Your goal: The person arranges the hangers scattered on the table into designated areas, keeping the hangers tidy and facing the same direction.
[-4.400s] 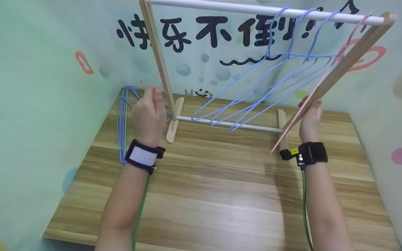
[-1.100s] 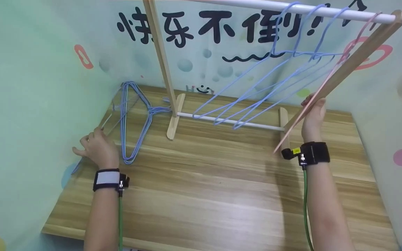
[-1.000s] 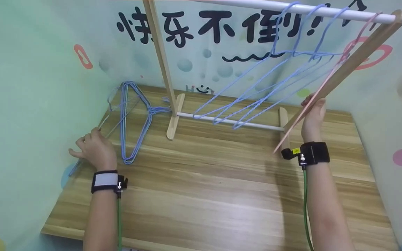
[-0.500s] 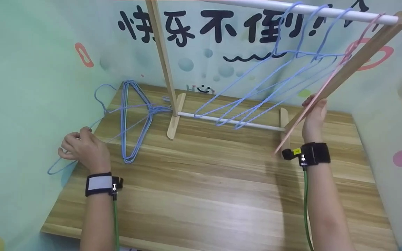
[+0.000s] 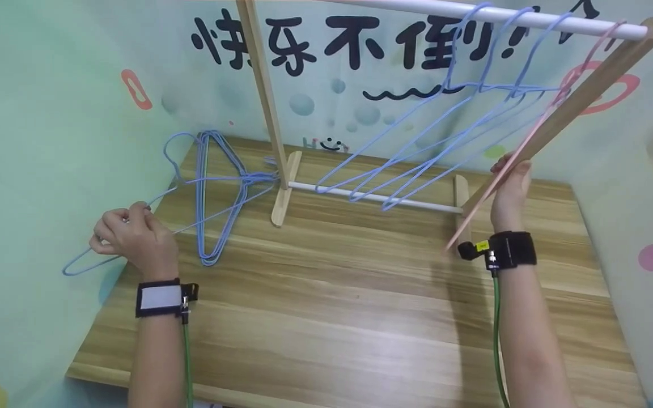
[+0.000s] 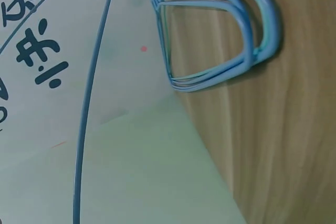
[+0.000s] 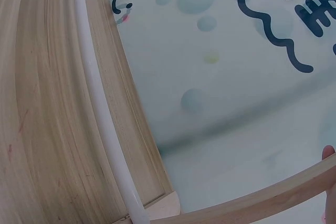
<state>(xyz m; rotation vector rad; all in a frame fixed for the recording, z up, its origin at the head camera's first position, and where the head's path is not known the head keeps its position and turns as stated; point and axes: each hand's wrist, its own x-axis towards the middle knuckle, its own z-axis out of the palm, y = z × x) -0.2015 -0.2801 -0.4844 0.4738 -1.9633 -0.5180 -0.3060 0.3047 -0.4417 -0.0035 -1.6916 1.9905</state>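
My left hand (image 5: 136, 241) pinches one side of a blue wire clothes hanger (image 5: 185, 228), raised at the table's left edge. Its hook points up and back; its near corner sticks out past my fingers to the left. In the left wrist view, a blue wire of a hanger (image 6: 84, 124) runs down the left part. Just right of the hand, a stack of blue hangers (image 5: 199, 209) lies on the table. My right hand (image 5: 512, 190) grips the right post (image 5: 587, 96) of a wooden rack. In the right wrist view only its fingertips (image 7: 328, 152) show behind the post.
Three blue hangers (image 5: 417, 144) and a pink hanger (image 5: 522, 136) hang from the rack's white top bar (image 5: 576, 24), toward the right. A white lower bar (image 5: 372, 196) joins the feet. The wooden table (image 5: 355, 317) meets patterned cloth walls (image 5: 71, 113) behind and at both sides.
My left hand has moved from beside the left post to the far left and lower, now with a hanger in its pinch. That hanger has turned and shifted slightly lately. The right hand keeps its grip.
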